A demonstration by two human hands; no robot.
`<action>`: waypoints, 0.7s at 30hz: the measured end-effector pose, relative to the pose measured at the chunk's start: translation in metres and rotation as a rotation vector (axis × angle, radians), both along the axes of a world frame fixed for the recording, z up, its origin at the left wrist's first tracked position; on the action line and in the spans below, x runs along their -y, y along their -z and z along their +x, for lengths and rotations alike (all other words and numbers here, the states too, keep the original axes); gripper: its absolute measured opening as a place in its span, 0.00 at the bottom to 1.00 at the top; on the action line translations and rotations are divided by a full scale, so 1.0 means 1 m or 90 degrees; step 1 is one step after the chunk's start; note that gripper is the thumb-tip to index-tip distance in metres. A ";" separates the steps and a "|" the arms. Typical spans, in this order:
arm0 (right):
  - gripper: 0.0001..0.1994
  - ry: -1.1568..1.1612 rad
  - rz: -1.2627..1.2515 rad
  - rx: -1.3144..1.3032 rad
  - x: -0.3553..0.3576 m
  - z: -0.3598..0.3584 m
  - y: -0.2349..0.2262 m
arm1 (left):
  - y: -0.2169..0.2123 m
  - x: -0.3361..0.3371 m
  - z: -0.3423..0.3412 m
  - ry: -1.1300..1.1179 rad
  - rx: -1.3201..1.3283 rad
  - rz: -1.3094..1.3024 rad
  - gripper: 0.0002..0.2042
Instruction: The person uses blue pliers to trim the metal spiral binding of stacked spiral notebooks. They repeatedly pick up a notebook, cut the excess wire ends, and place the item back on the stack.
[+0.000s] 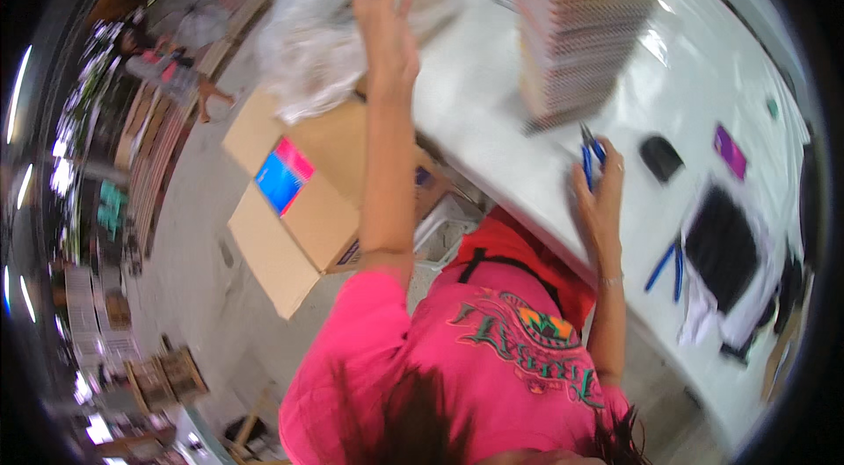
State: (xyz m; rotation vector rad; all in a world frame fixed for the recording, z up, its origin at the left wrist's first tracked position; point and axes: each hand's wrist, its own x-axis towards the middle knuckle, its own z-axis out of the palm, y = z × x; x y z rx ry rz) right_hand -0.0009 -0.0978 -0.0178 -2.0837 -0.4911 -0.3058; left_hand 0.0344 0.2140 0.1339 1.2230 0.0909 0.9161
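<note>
My right hand point(603, 197) is closed around blue-handled pliers point(588, 157) at the near edge of the white table. Their dark jaws point away from me, close to the foot of a tall stack of spiral-bound notebooks point(576, 43). The top notebook has an orange and yellow cover. My left hand point(387, 25) is raised at the far left, in front of a clear plastic bag point(312, 52). Its fingers are a little bent and apart, with nothing visible in them; whether it touches the bag I cannot tell.
An open cardboard box point(338, 148) stands left of the table point(475, 105), with a blue and pink notebook point(284, 177) on its flap. On the table's right lie a black rounded object point(660, 157), a purple item point(730, 152), another blue-handled tool point(665, 270) and a black pad point(721, 245). A person point(167, 69) sits far left.
</note>
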 end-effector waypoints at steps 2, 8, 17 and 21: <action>0.27 0.011 0.016 -0.010 0.002 0.000 -0.003 | 0.022 0.034 -0.015 0.009 -0.079 0.031 0.20; 0.26 0.033 0.012 -0.015 0.001 -0.001 0.006 | 0.114 0.081 -0.041 0.110 -0.238 0.081 0.19; 0.25 0.096 -0.209 0.061 -0.009 -0.009 0.011 | 0.180 0.121 -0.043 0.133 -0.268 0.223 0.18; 0.25 0.110 -0.235 0.102 -0.015 -0.009 0.019 | 0.174 0.127 -0.042 0.098 -0.247 0.256 0.16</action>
